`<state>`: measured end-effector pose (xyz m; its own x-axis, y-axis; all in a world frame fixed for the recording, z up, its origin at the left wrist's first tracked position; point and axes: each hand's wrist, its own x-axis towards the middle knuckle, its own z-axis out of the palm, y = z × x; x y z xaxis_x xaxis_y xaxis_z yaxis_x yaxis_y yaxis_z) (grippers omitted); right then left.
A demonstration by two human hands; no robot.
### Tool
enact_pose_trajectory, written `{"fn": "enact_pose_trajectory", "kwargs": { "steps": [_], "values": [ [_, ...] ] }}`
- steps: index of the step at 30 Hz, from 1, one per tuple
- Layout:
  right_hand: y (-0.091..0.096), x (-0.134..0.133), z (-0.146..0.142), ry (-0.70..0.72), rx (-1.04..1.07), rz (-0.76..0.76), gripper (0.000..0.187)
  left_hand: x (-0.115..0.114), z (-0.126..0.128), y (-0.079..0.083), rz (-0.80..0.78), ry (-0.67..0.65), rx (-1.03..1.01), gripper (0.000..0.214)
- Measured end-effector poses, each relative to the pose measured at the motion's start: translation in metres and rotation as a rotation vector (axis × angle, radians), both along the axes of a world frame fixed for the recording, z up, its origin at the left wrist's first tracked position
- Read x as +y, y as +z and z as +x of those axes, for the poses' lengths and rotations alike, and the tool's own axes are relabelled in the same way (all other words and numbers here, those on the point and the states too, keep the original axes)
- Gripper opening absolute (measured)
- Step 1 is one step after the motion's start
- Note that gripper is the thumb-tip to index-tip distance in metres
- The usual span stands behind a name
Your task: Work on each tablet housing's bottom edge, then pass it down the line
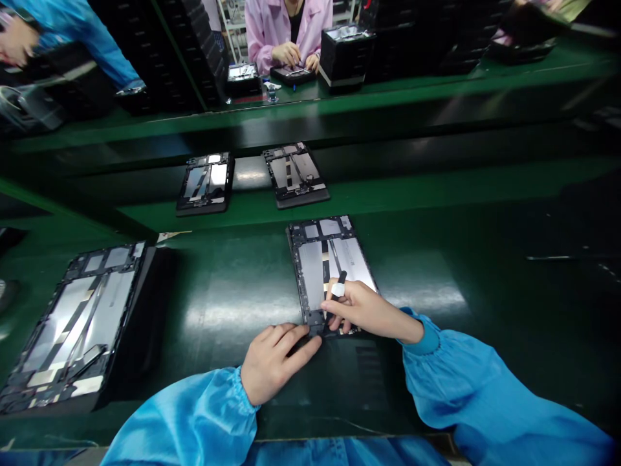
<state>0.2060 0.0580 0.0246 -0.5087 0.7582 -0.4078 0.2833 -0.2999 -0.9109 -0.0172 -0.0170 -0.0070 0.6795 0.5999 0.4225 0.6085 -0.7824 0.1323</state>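
Note:
An opened tablet lies on the green bench in front of me, its silver inner plates, black frame and flat ribbon cables showing. My right hand is closed around a slim black pen-like tool with a white band. The tool leans over the tablet's lower part; its tip is hidden by my fingers, so I cannot tell whether it touches. At the tablet's lower left corner rests my left hand, fingers stretched out and thumb apart, fingertips against the edge.
A stack of black trays topped by another opened tablet stands at the left. Two more opened tablets lie on the strip behind. Across the raised green ledge, a co-worker in pink handles a device between tall black stacks.

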Motion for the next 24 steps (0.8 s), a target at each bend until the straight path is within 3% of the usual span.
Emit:
{"fn": "enact_pose_trajectory", "kwargs": {
  "steps": [5, 9, 15, 24],
  "values": [
    [0.000, -0.002, 0.006, -0.046, 0.001, 0.045, 0.017, -0.001, 0.001, 0.007, 0.040, 0.012, 0.086, 0.033],
    [0.001, -0.011, 0.025, -0.128, -0.068, 0.228, 0.019, -0.001, 0.002, 0.004, 0.009, 0.025, 0.077, 0.033],
    [-0.003, -0.025, 0.036, -0.083, -0.237, 0.427, 0.023, -0.002, 0.001, -0.001, -0.026, 0.041, 0.053, 0.032],
    [-0.009, -0.024, 0.035, -0.152, -0.085, 0.304, 0.021, -0.002, 0.004, -0.005, -0.025, 0.028, 0.005, 0.029]
  ]
}}
